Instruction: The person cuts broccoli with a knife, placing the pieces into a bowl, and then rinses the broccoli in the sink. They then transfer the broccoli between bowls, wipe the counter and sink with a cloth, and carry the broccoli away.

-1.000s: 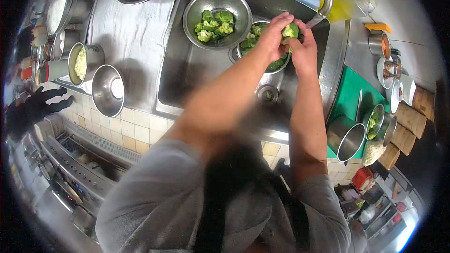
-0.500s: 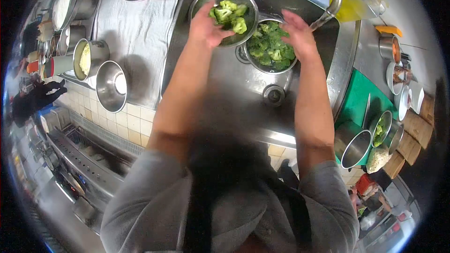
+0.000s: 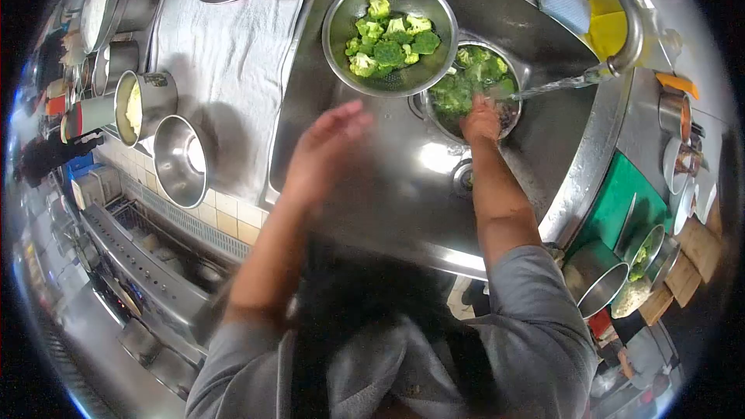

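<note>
A metal bowl (image 3: 332, 39) in the sink holds several broccoli florets (image 3: 389, 52). Beside it, and partly beneath its rim, stands a second metal bowl (image 3: 508, 129) with water and more broccoli pieces (image 3: 458, 91). My right hand (image 3: 483, 118) reaches into this second bowl; its fingertips are hidden among the water and broccoli. Below the first bowl, over the sink, my left hand (image 3: 334, 140) hangs in the air, blurred, its fingers stretched out and nothing seen in them. Water runs from the tap (image 3: 628, 54) toward the second bowl.
The sink (image 3: 372, 202) has a drain (image 3: 463, 178) near my right forearm. To the left, a metal bowl (image 3: 180, 167) and a pot (image 3: 159, 101) stand by a cloth-covered counter (image 3: 233, 70). At right, a knife (image 3: 625, 223) lies on a green cutting board (image 3: 609, 194).
My left hand has left the first bowl and drawn back toward me. More florets now lie in that bowl. My right hand has lowered into the watery bowl. The view has shifted.
</note>
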A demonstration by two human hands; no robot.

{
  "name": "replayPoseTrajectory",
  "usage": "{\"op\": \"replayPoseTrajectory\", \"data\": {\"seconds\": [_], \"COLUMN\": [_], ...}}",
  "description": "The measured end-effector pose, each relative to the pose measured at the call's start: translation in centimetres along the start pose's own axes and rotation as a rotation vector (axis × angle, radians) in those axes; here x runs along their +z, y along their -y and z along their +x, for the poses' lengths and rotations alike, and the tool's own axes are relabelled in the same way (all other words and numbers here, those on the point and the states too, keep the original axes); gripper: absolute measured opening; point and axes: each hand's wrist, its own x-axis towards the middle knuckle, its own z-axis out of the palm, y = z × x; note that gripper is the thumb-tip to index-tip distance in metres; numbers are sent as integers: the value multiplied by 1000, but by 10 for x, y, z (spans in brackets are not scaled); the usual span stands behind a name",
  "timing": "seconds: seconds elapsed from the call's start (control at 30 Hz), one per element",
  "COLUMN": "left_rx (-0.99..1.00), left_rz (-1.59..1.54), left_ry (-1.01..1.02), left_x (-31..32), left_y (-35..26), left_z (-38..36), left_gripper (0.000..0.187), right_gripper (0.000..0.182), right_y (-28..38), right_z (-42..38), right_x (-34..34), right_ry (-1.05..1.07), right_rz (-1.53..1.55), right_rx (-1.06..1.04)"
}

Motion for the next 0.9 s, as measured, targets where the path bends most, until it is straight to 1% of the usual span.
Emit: {"op": "replayPoseTrajectory", "data": {"seconds": [0.03,0.07,0.1,0.17,0.2,0.23,0.27,0.3,0.33,0.37,0.4,0.43,0.47,0.5,0.57,0.6,0.63,0.7,0.73,0.77,0.8,0.83,0.87,0.9], "left_rx": [-6,185,222,315,283,252,222,187,362,540,541,334,125,127,192,266,267,370,369,442,513,584,484,482], "left_rz": [1,350,467,693,628,636,643,722,838,950,946,955,958,956,1129,1217,1219,1418,1420,1392,1361,1329,1139,1136], "left_ry": [-2,99,149,241,302,312,322,283,273,262,270,280,287,291,157,140,143,76,76,77,78,82,160,162], "left_x": [-5,-13,-7,4,17,34,51,72,81,87,98,109,118,122,124,126,129,133,132,129,126,124,121,120], "left_y": [12,32,38,51,57,57,58,55,77,96,94,88,84,89,111,117,120,126,134,142,151,160,166,169], "left_z": [3,9,14,24,34,46,58,70,99,129,145,159,168,181,204,208,208,205,209,210,211,212,216,219], "left_gripper": [42,43,43,45,49,53,57,61,67,74,74,78,82,82,88,87,87,85,85,83,81,80,81,81], "right_gripper": [81,73,73,76,73,73,73,72,78,78,82,85,97,97,102,100,100,85,67,67,61,57,55,57], "right_y": [-6,-10,-10,-2,9,4,-2,-13,-32,-28,-16,-11,-20,-15,2,-9,-8,-4,-9,-14,-14,-18,-21,-21], "right_z": [10,22,26,28,1,-2,-1,1,21,12,-5,-14,-8,-13,-32,-15,-8,4,14,24,27,26,25,15], "right_x": [6,39,47,54,23,24,26,32,49,42,28,20,31,24,4,28,33,45,54,63,62,62,61,38], "right_ry": [87,-226,-223,-217,-138,-141,-249,-354,-404,-408,-469,-533,-603,-605,-306,-346,-347,-373,-309,-305,-191,-127,-62,-133], "right_rz": [23,-70,-72,87,292,289,286,282,418,415,454,494,413,410,461,369,371,621,568,569,1019,1243,1465,1020], "right_rx": [44,29,32,32,52,54,-9,-72,-115,-108,-53,3,-88,-85,29,-30,-27,48,92,93,80,69,73,-52]}}
